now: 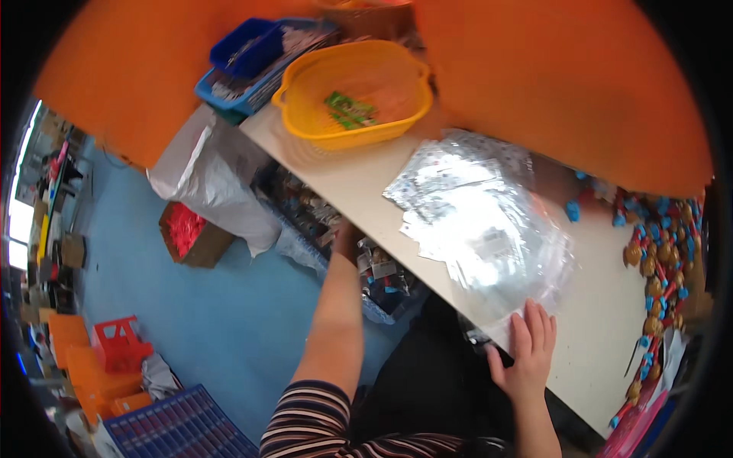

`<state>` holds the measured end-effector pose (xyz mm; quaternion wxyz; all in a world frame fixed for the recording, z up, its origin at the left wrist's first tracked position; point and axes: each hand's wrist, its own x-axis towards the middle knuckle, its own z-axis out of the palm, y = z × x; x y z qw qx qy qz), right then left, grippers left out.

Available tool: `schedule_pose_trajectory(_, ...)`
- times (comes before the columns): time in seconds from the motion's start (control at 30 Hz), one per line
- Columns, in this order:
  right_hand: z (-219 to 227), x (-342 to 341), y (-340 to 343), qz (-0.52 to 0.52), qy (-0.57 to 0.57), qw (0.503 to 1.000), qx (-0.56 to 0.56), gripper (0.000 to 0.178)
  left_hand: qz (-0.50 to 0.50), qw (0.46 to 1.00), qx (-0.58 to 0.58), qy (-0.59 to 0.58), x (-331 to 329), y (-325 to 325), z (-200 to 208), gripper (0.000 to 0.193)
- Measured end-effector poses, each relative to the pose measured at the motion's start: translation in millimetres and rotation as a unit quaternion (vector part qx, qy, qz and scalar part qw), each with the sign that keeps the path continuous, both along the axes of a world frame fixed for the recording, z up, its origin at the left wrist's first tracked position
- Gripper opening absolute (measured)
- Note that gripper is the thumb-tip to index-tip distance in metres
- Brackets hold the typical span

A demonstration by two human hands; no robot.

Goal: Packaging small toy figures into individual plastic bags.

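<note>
My left hand (pixel 347 240) reaches down past the table edge into a blue crate (pixel 379 314) filled with small bagged items (pixel 376 263). Its fingers are dark and hard to make out, so I cannot tell what it grips, if anything. On the white table (pixel 603 336), my right hand (pixel 528 355) lies open at the near edge, fingers stretched out. Those fingertips are at the lower end of a spread of shiny clear plastic bags (pixel 489 229), some overlapping in a fan.
A yellow basket (pixel 355 141) with green packets (pixel 351 111) stands at the table's far end. Blue bins (pixel 246 49) are beyond it. Many small gold, red and blue pieces (pixel 657 259) lie along the right. A white sack (pixel 210 175) and a cardboard box (pixel 206 248) stand on the floor.
</note>
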<state>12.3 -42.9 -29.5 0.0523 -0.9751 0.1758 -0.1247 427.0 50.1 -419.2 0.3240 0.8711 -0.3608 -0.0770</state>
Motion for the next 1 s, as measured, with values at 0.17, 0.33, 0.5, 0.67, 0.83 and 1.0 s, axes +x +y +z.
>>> schedule_pose_trajectory(0.17, -3, -7, -11, 0.053, -0.091, 0.992, 0.069, 0.042, 0.068, 0.99, -0.058, 0.105, -74, 91, 185, 0.037)
schedule_pose_trajectory(0.33, -1, -12, -19, 0.041, -0.231, 0.958, 0.168, 0.017, 0.262, 0.911, -0.31, 0.076, -202, 84, 346, 0.032)
schedule_pose_trajectory(0.5, 8, -22, -14, 0.054, -0.232, 0.949, 0.208, 0.015, -0.1, 0.978, -0.141, -0.119, -287, 19, 396, 0.023)
schedule_pose_trajectory(0.67, 16, -58, -28, -0.057, -0.258, 0.893, 0.365, 0.013, -0.044, 0.977, -0.21, 0.014, -304, 0, 384, 0.016)
schedule_pose_trajectory(0.83, 48, -42, -47, -0.155, -0.173, 0.596, 0.768, 0.028, -0.074, 0.959, -0.274, 0.003, -335, -20, 396, 0.016)
schedule_pose_trajectory(1.0, 29, -34, -64, -0.094, -0.201, 0.584, 0.781, 0.029, -0.105, 0.965, -0.241, -0.022, -356, -30, 408, 0.023)
